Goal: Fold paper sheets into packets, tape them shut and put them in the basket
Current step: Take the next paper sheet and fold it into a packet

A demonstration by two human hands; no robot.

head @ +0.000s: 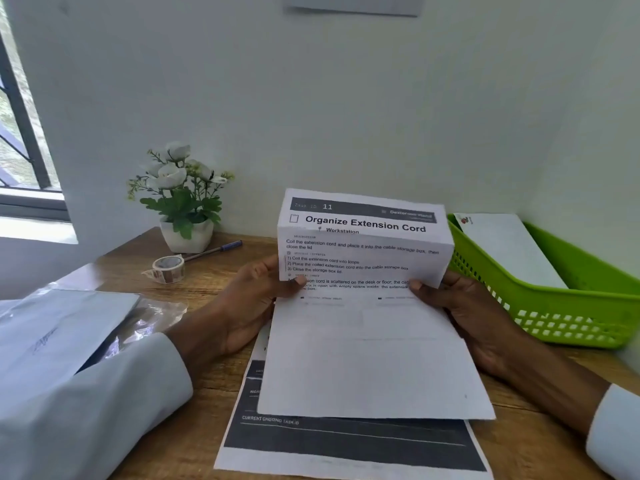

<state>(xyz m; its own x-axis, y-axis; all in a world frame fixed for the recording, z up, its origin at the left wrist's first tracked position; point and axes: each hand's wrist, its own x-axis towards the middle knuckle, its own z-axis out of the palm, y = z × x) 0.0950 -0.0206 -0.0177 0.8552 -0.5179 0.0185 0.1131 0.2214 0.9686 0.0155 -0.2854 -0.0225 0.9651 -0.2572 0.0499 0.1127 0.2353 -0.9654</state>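
Head view, catalogued from the fingers outward.

Left hand (pixel 249 299): thumb on the printed face, the other fingers curled behind, pinching the left edge of a white printed paper sheet (pixel 367 341) headed "Organize Extension Cord".

Right hand (pixel 464 313): thumb on the face, remaining fingers behind, pinching the right edge of the same sheet.

Sheet: held just above the wooden counter (pixel 221 382) between both hands; its upper part is bent forward along a crease, printed side toward the camera, while the lower part slopes down toward the viewer.

Below it: a second printed paper sheet with dark grey bands (pixel 346 441), flat on the counter, partly covered.

Right: a lime-green perforated plastic basket (pixel 554 306), near the right hand, containing a white folded paper packet (pixel 509 251).

Left, well apart: a roll of clear tape (pixel 168 268); beside it a blue-capped pen (pixel 214 250); behind, a white pot of artificial white flowers (pixel 183 199) against the wall.

Far left: white envelopes in clear plastic wrap (pixel 69 327), under a pale sleeve (pixel 97 410).
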